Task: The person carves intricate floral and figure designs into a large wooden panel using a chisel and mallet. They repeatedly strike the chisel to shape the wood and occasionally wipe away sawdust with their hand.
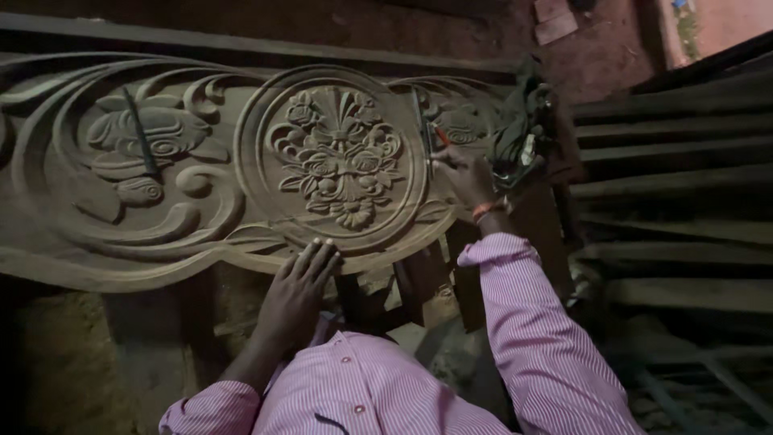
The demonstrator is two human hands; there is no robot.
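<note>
chisel (142, 135) is lying loose on the left scrollwork of the carved wooden panel (201, 217), well apart from both hands. floral medallion (338, 157) is sitting at the panel's centre inside a raised ring. left hand (299, 288) is resting flat, fingers spread and released, on the panel's lower edge just below the medallion, gripping nothing. right hand (465, 176) is closing around a thin tool (424, 133) and holding it against the carving just right of the medallion ring. bundle of cloth (519, 129) is sitting on the panel's right end, near the right hand. stacked planks (668, 185) are lying at far right.
</note>
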